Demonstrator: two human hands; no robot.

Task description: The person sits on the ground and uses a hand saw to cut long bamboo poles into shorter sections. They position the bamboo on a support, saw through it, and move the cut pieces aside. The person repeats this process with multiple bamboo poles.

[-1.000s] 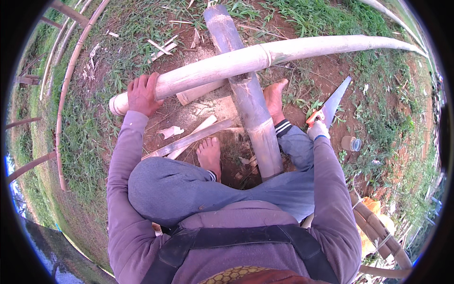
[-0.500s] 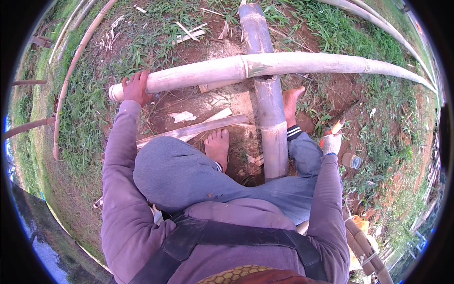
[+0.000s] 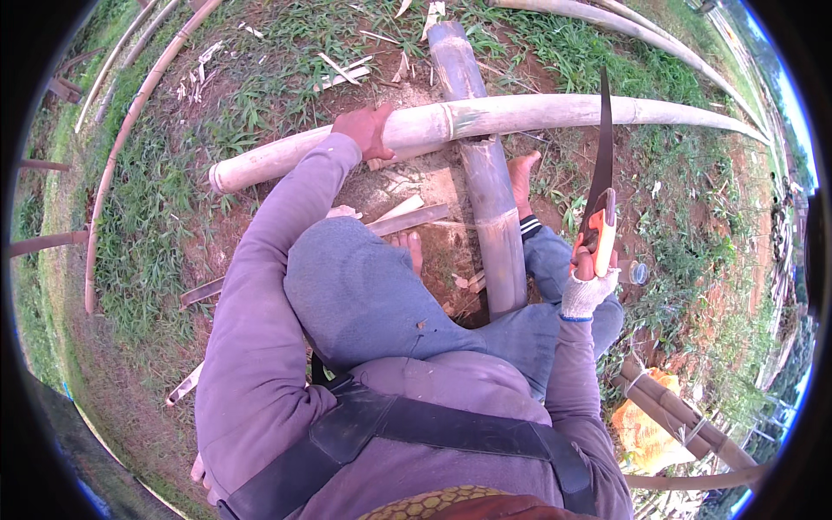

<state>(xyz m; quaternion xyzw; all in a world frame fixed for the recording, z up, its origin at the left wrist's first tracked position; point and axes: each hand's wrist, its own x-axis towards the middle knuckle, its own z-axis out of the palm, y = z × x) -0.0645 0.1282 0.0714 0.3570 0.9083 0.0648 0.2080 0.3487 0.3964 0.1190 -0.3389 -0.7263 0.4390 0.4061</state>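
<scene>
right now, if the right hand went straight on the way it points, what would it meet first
Probably the pale bamboo pole: the saw in the right hand points forward, and overlaps the pole in view. Depth is unclear, so the hand may pass above it.

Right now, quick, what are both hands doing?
Left hand: on the pale bamboo pole; whether it's closed can't be told.
Right hand: closed, holding the orange-handled saw.
</scene>
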